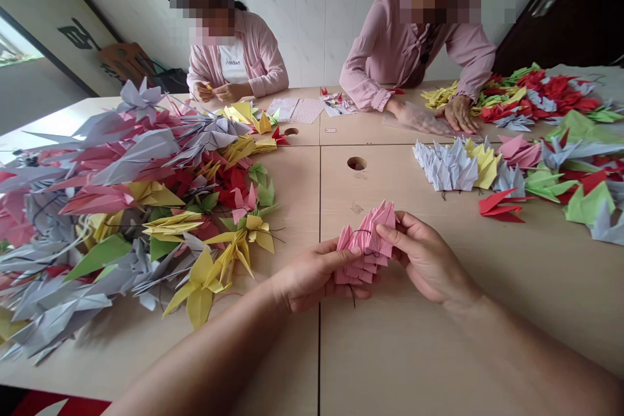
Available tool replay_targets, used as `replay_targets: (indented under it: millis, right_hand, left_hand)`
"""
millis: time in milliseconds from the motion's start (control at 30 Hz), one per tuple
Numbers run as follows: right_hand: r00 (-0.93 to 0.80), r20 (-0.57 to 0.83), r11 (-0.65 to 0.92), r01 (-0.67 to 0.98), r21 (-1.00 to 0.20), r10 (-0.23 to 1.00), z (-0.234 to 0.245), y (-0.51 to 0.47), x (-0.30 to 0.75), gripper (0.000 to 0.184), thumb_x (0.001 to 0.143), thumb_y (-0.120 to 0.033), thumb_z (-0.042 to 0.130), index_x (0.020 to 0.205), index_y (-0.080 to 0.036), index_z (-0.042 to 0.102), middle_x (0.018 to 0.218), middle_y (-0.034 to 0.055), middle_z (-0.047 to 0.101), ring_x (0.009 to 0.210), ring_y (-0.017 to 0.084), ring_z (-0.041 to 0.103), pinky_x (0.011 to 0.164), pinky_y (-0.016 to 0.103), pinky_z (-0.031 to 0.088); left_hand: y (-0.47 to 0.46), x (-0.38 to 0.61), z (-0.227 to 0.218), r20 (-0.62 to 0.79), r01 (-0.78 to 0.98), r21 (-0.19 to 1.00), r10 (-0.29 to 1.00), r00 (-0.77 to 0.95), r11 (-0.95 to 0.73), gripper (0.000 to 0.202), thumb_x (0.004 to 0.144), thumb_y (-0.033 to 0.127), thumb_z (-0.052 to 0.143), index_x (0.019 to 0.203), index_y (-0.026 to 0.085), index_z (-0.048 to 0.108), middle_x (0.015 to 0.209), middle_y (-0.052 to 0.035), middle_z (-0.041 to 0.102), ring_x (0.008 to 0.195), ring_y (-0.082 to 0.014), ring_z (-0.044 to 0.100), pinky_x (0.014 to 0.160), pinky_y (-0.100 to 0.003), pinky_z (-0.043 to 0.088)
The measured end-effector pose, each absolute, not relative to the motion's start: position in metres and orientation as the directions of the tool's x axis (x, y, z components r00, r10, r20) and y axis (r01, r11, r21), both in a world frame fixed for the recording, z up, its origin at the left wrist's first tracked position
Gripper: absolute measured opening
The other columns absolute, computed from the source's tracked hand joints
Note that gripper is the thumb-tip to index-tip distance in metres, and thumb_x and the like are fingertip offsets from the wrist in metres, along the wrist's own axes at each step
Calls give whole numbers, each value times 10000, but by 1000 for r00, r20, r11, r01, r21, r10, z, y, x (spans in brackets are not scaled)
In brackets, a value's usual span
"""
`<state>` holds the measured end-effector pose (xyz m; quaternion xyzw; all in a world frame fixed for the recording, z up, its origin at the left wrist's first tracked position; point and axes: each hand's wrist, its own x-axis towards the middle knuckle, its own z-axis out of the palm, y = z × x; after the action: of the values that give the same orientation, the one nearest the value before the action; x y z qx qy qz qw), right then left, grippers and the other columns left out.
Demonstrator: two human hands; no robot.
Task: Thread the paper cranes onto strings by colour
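A bundle of pink origami cranes (365, 244), folded flat and nested together, is held above the middle of the table. My left hand (316, 273) grips its left and lower side, thumb across the front. At the upper right corner my right hand (422, 250) pinches the bundle between thumb and fingers. A thin dark cord loops over the front, and a loose end hangs below. To the right of my right hand lies a red paper crane (504, 206); a row of pale folded cranes (446, 166) stands behind it.
A large heap of colourful paper cranes (141, 188) covers the table's left side. More cranes (546, 101) are piled at the right. Two people in pink sit opposite, hands (221, 91) on paper at left, hands (458, 115) on clear plastic at right. The table has a round hole (357, 163).
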<state>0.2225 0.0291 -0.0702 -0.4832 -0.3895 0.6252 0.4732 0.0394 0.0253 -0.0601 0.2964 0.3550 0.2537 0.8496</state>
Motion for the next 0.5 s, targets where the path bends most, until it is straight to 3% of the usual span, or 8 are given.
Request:
replay_targets:
  millis: [200,500]
  right_hand:
    - [-100,-189,-203,-165,-965,977,-69,27,220,235,739,-381,719,829,-204,593,704,-37,571,596,95,463,536,230,374]
    - [-99,-220,-235,-173,-956,970,-69,28,220,267,714,-407,730,869,-219,620,825,-12,632,653,114,515,584,251,434]
  left_hand:
    - [25,41,-64,-440,-218,702,653,616,678,280,854,346,581,1029,133,633,930,-117,677,805,-191,660,684,-328,524]
    - [25,41,-68,-408,-252,684,645,646,684,337,895,383,507,1058,111,622,964,-150,677,829,-206,670,739,-361,524]
